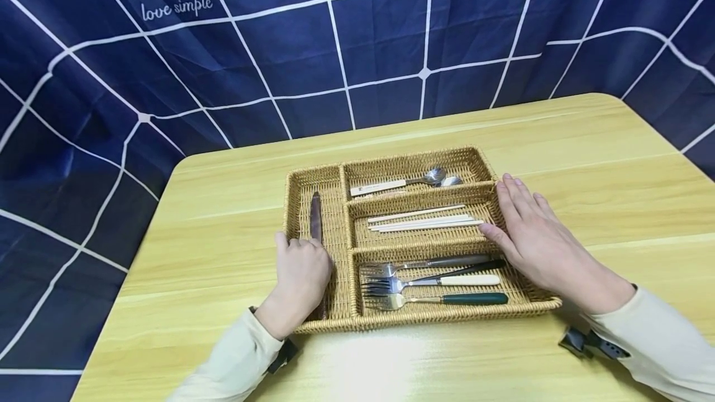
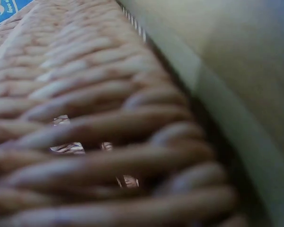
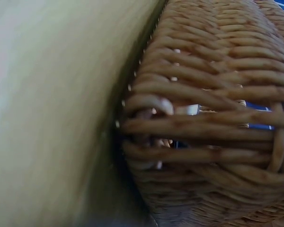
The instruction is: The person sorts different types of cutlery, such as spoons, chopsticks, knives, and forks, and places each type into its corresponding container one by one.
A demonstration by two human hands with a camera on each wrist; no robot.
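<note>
A wicker cutlery tray (image 1: 321, 326) with divided compartments lies on the table. My left hand (image 1: 301, 275) grips its left rim, fingers curled over the wall. Beneath that hand a dark knife (image 1: 316, 213) lies lengthwise in the left compartment, partly hidden. My right hand (image 1: 530, 241) rests along the right rim, fingers straight, with the thumb reaching over the wall near the white chopsticks (image 1: 427, 223). Spoons, one with a white handle (image 1: 378, 187), lie in the back compartment. Several forks (image 1: 475, 298) fill the front one. Both wrist views show woven wall (image 2: 99, 113) (image 3: 217, 94) close up.
The light wooden table (image 1: 223, 216) extends around the tray on every side. Behind it hangs a dark blue cloth (image 1: 385, 42) with white grid lines and printed lettering. Black straps circle both wrists near the pale sleeves (image 1: 653, 340).
</note>
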